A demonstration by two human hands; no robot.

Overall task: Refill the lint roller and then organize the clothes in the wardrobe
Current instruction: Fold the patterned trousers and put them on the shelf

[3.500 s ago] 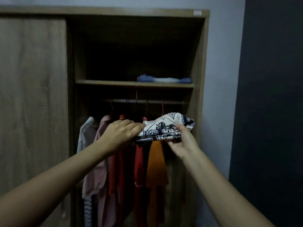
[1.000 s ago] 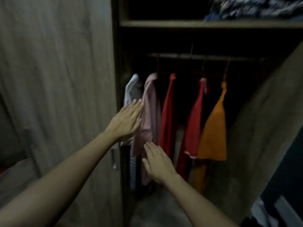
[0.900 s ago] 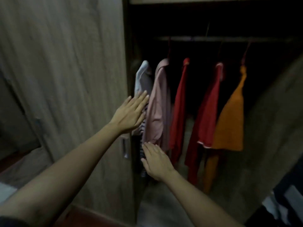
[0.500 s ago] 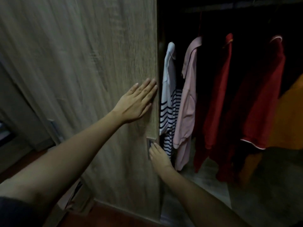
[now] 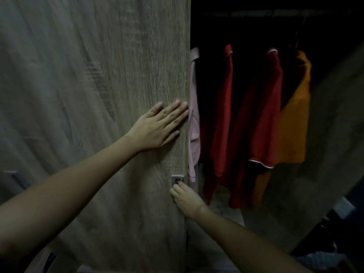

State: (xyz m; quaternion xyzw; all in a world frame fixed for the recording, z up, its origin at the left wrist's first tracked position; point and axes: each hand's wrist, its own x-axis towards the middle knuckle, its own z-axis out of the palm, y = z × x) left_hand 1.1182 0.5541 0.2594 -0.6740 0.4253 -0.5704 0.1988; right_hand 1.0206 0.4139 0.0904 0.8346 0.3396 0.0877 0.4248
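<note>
Head view: left hand (image 5: 157, 128) fingers flat on door (image 5: 98, 95); right hand (image 5: 185, 198) fingers curled on handle (image 5: 177, 179).

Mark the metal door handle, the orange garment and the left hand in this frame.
metal door handle (image 5: 177, 179), head view, upper part above the right hand's fingers.
orange garment (image 5: 293, 123), head view, middle of its body.
left hand (image 5: 159, 128), head view, back of the hand.
</note>
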